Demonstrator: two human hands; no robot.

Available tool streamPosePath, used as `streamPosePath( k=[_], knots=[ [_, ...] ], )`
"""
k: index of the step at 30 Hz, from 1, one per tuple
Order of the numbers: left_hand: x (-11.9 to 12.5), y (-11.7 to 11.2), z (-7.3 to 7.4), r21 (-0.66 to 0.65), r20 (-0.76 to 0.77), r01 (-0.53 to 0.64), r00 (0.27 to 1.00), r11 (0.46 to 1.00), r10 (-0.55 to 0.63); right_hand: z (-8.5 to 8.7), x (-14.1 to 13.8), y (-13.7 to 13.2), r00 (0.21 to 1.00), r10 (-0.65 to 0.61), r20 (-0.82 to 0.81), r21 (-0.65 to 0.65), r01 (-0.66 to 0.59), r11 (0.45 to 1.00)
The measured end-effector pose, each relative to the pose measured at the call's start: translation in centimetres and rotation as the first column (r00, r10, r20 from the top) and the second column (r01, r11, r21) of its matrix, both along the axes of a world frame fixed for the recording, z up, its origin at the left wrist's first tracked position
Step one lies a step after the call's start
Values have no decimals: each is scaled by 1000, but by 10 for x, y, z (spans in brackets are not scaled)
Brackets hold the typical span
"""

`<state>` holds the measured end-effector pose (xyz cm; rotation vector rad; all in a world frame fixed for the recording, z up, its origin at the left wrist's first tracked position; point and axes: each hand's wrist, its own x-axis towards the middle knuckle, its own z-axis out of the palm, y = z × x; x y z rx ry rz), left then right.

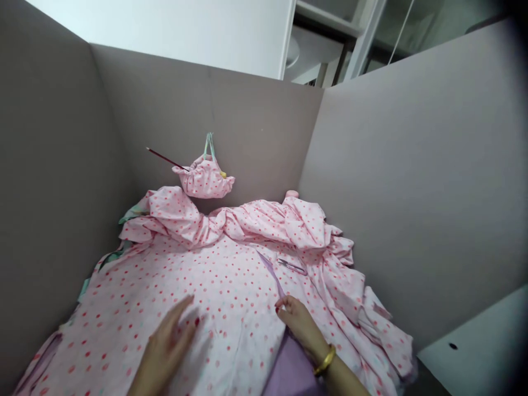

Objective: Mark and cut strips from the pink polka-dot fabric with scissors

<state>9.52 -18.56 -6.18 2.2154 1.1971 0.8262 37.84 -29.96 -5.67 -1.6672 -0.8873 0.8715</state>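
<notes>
The fingers (182, 312) of the left hand (167, 344) lie long and loosely spread, flat on the dotted cloth (206, 286). They hold nothing. The palm's weight seems to pin the sheet so that it stays smooth and does not slide. The right hand (300, 325) is closed to a narrow pinch, its fingertips (282, 305) nipping the cloth's edge where a seam line runs up and away from them.

A grey partition (412, 181) walls the work surface on three sides, and the pink, red-spotted cloth covers nearly all of the space between them. It is spread flat close to the person and heaped in folds against the back and right walls, probably pushed there to keep the near part level. A purple layer (289, 368) shows under the pinched edge, just beside the right wrist, so the pinch appears to lift the top layer clear of it.

A small pouch (204, 179) of the same print hangs on the back wall by a pale loop (209, 144), off the surface. A thin dark stick (165, 159) pokes out of it to the left. A pair of small snips (292, 266) lies on the cloth near the right hand, within easy reach. A gold bangle (325, 360) sits on the right wrist.
</notes>
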Motion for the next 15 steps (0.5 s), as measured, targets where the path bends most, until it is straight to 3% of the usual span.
streamPosePath(
  k=[2,4,6,8,9,11,13,15],
  knots=[
    [0,-48,-9,-45,-44,97,994,994,-99,2,-17,11,999,30,-39,38,-29,999],
    [14,-82,-16,-63,-113,139,983,988,-145,11,-36,23,986,145,-80,77,-139,987],
    [33,-95,-16,-106,-152,90,983,990,-106,24,-49,33,918,388,-80,120,-378,918],
    [51,-92,-13,-153,-82,19,996,988,-32,35,-44,40,848,510,147,81,-524,848],
    [58,-86,-11,-184,-19,-10,1000,983,7,38,-33,43,825,466,319,32,-501,865],
    [68,-71,-8,-270,102,-37,993,962,67,40,0,47,741,231,631,-19,-283,959],
    [73,-61,-7,-353,172,-35,980,935,101,36,40,47,666,102,739,-37,-110,993],
    [75,-60,-8,-372,235,-16,966,928,111,29,73,45,590,75,804,-81,-15,997]
  ],
)
